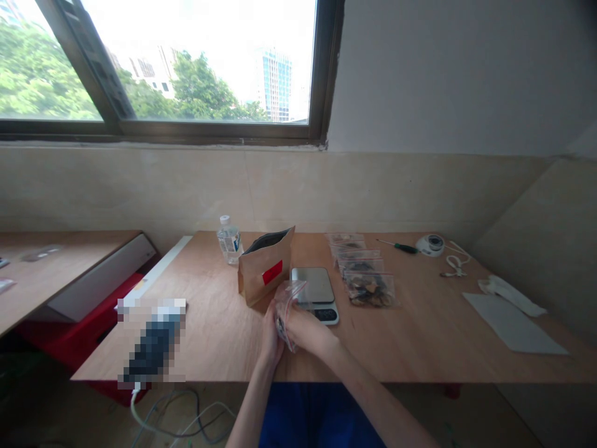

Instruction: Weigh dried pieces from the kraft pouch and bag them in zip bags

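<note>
View: head cam, looking down at your hands at the edge of a plywood table [219, 339].

Left hand [271, 341]: closed on the left side of the bag, though most of your fingers are hidden, so it's tough to see exactly how it's pinched.

Right hand [305, 328]: closed as well, lying across the lower part of the bag from the right.

Bag: you've got a clear zip bag [286, 311] held between both hands, right in front of the scale. There's something dark near the bottom, too small and blurry to ID.

Long axis: runs roughly upright from your grip, tilted away from you, with the top flaring toward the scale. Your right hand is nearer that top end.

Scale: the kitchen scale [313, 285] has a steel platform and sits just past your right hand. The bag overlaps it in this view, so I can't tell if they touch.

Left of that: a kraft paper bag [265, 267] with a red label stands just beyond your left hand.

Right of that: a line of filled zip bags [361, 269] runs back across the table.

Rest: there's a water bottle [229, 239] behind the paper bag, and a green-handled screwdriver [401, 247] off to the right.
</note>
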The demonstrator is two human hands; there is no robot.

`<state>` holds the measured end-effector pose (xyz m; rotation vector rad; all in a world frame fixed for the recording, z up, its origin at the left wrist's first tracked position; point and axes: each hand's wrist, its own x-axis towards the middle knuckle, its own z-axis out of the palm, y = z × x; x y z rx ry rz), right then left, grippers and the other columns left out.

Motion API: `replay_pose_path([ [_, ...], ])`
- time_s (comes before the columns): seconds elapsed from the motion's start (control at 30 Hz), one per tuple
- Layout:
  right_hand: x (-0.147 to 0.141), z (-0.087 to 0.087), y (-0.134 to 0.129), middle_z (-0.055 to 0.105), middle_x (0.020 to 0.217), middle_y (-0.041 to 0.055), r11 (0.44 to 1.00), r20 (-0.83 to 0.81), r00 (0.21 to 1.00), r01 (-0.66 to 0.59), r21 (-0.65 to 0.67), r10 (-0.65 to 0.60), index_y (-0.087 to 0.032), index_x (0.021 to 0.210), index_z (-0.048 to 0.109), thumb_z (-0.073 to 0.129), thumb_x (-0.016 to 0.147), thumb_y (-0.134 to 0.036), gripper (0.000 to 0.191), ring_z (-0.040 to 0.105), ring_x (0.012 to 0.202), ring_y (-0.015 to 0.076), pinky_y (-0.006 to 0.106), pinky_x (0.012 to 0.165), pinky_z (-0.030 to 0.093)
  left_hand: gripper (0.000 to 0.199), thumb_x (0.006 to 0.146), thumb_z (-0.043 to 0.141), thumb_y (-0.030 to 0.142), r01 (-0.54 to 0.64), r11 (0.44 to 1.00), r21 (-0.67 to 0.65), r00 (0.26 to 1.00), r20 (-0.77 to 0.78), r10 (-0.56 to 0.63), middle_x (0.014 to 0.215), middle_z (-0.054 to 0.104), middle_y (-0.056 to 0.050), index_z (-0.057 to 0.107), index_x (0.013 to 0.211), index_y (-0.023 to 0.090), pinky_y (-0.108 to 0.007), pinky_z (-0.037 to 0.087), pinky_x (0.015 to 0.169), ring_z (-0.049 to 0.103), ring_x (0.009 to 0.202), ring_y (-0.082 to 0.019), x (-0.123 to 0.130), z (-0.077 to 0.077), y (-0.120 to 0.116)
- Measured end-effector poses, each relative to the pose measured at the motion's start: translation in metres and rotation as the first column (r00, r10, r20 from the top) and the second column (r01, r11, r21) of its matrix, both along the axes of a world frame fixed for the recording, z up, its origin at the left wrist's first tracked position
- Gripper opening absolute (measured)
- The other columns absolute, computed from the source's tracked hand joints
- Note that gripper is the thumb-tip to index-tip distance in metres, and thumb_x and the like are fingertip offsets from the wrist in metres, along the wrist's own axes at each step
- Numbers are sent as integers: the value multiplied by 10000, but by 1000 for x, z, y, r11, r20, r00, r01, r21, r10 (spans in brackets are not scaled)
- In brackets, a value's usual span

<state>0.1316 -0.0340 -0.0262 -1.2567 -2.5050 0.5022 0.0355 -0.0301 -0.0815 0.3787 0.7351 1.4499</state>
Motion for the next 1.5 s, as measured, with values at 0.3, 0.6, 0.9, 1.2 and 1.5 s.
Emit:
replay_pose_path([
  [0.3, 22, 43, 14, 577, 1084, 113, 994, -243, 968, -88, -61, 71, -142, 1056, 520, 482, 855, -129, 204, 530, 1067, 208, 350, 938, 415, 428, 774, 583, 418, 143, 986, -89, 989, -15, -145, 895, 703, -111, 621, 1116, 162, -296, 521, 624, 670, 726, -216, -3, 3, 1],
  [0.6, 35, 86, 43, 580, 1012, 73, 998, -470, 882, 2, -63, -31, -159, 1082, 484, 378, 936, -288, 222, 542, 963, 161, 316, 864, 419, 443, 754, 596, 388, 150, 984, -95, 985, -67, -157, 936, 687, -109, 603, 1142, 174, -193, 450, 433, 598, 536, -115, -6, 6, -2],
  [0.9, -6, 131, 103, 581, 939, 48, 994, -696, 716, 24, 110, 59, -196, 1096, 295, 348, 938, -281, 187, 561, 829, 123, 262, 756, 452, 402, 788, 562, 380, 159, 982, -107, 981, -92, -169, 962, 687, -109, 598, 1124, 162, -171, 466, 417, 589, 501, -90, -6, 7, -3],
  [1.2, -10, 122, 106, 495, 859, 30, 962, -488, 841, -127, 243, 234, -161, 853, 472, 431, 892, -159, 57, 504, 768, 129, 254, 743, 425, 460, 810, 533, 387, 156, 979, -129, 981, -94, -168, 955, 676, -121, 561, 1193, 133, -185, 465, 422, 596, 506, -101, -5, 10, -1],
  [1.5, -4, 136, 114, 459, 908, 34, 975, -330, 918, -193, 112, 220, -127, 892, 626, 573, 839, -161, 82, 515, 848, 119, 268, 836, 436, 431, 811, 522, 381, 166, 981, -103, 982, -69, -174, 932, 688, -110, 584, 1168, 148, -172, 468, 428, 581, 495, -85, -5, 10, -1],
])
